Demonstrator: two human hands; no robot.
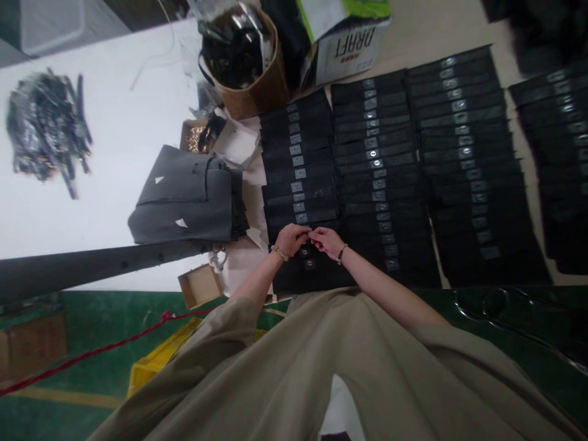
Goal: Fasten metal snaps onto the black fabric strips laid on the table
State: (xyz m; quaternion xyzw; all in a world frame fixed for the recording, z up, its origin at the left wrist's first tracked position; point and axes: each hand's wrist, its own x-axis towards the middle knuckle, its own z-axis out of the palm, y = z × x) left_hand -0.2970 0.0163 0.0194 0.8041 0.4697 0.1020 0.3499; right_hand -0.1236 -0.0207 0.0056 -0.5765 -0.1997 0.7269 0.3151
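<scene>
Over the nearest column of overlapping black fabric pieces [285, 278], my two hands meet fingertip to fingertip. My left hand [291, 239] is closed in a pinch, its fingertips against those of the other hand. My right hand [325, 241] pinches at the same spot from the right. Whatever lies between the fingertips is too small to make out. Small grey patches with pale marks run down the middle of each column; one such patch [310, 264] shows just below my hands.
Left of the column lie a stack of grey fabric pieces [184, 196] and a small box of brass-coloured parts [197, 136]. A brown round container [252, 98] stands at the back beside a printed box [346, 52]. More black columns [381, 177] spread rightward. A yellow crate [160, 355] sits below.
</scene>
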